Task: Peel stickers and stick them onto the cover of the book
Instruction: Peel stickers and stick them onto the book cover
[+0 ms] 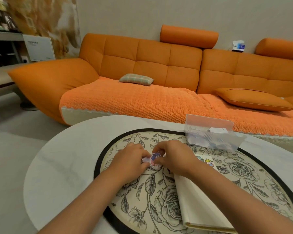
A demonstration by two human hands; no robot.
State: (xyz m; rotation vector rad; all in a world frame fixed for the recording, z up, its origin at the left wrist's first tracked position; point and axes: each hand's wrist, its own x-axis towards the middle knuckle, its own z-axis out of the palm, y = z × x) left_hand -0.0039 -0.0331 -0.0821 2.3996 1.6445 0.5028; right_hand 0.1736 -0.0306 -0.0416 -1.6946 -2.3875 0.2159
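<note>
Both hands meet on one small cartoon sticker, held just above the floral mat. The left hand pinches its pale backing at the left edge, and the right hand nips the printed part from the right with curled fingers. This looks like the peel itself. It should go best if the left hand keeps the backing taut while the right hand lifts slowly from one corner, touching little of the glue and keeping the sticker from folding on itself. Both wrists are low, forearms reaching in from the near edge, knuckles turned toward each other. The cream book lies closed on the mat to the right, partly under the right forearm, with small stickers on its far corner. A clear plastic box stands farther right.
</note>
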